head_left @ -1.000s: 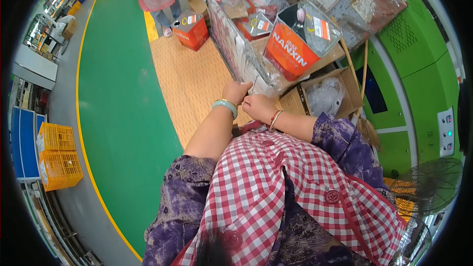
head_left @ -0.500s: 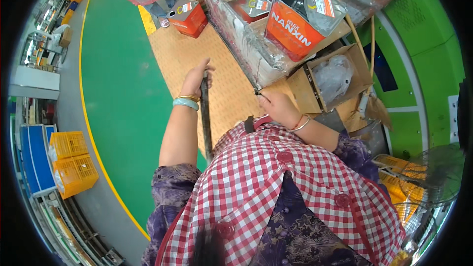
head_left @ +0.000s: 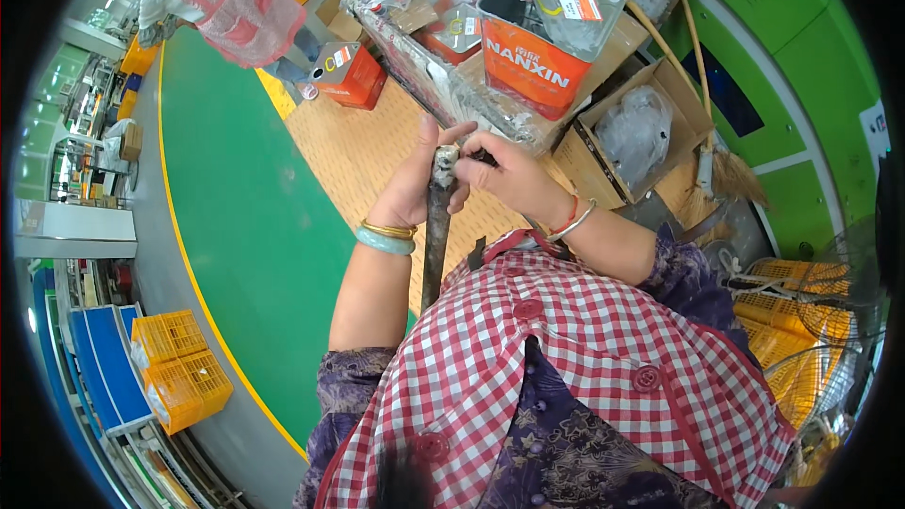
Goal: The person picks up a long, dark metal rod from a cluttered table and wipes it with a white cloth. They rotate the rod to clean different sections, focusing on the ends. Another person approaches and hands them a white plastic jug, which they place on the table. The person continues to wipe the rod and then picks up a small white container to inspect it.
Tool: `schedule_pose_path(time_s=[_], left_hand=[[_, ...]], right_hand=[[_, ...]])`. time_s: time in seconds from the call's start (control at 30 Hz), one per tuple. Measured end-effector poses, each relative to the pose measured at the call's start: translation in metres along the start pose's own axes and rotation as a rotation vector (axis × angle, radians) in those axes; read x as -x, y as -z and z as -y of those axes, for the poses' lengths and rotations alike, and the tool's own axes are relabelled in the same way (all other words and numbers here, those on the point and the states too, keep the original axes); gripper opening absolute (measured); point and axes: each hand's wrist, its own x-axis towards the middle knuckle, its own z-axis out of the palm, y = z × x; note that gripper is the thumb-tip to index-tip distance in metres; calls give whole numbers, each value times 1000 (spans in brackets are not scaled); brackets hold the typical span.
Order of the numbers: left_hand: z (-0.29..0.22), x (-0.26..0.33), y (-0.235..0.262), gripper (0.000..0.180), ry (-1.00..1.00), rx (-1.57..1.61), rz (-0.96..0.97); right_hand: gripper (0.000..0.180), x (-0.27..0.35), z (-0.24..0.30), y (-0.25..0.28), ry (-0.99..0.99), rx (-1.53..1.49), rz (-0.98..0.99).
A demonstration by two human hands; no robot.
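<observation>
Upright in front of my apron is a dark pole point(head_left: 436, 236) with a scuffed, whitish top end. My left hand point(head_left: 407, 187) is wrapped round it just below that end, thumb and forefinger reaching past the tip. My right hand point(head_left: 514, 179) touches the top of the pole, its fingers bent in a pinch on a small dark piece that I cannot make out. Just beyond both hands lies the near end of a low, grimy, plastic-wrapped cart or tray point(head_left: 452, 85), carrying an orange metal can point(head_left: 533, 66) with its top cut open.
Another orange can point(head_left: 351, 75) stands on the tan floor mat, near a person in a pink apron point(head_left: 236, 9). At right are an open carton point(head_left: 589, 165) holding a plastic bag, a straw broom point(head_left: 735, 174) and a wire fan guard point(head_left: 834, 283). Yellow crates point(head_left: 184, 372) sit at left.
My right hand has left the cart's near corner and come up to the pole's top. My left hand and the pole have shifted right to meet it. More of the other person shows.
</observation>
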Motion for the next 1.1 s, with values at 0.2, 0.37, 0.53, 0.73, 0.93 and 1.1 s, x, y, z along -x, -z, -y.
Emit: schedule_pose_path(time_s=[0.2,0.37,0.53,0.73,0.93,1.1], left_hand=[[-2,1,-17,90,1,44,181],[12,22,-19,83,-197,12,261],[31,44,-53,30,-468,-647,-438],[17,47,-68,44,-448,-336,-215],[3,66,-59,25,-363,-295,15],[8,53,-64,39,-221,-345,-128]], right_hand=[[22,10,19,6,-13,-94,125],[24,20,35,5,-51,-148,149],[22,16,34,16,148,42,-226],[23,26,68,5,155,-115,-223],[24,47,82,6,29,-188,-198],[18,46,70,19,-27,-125,-174]])
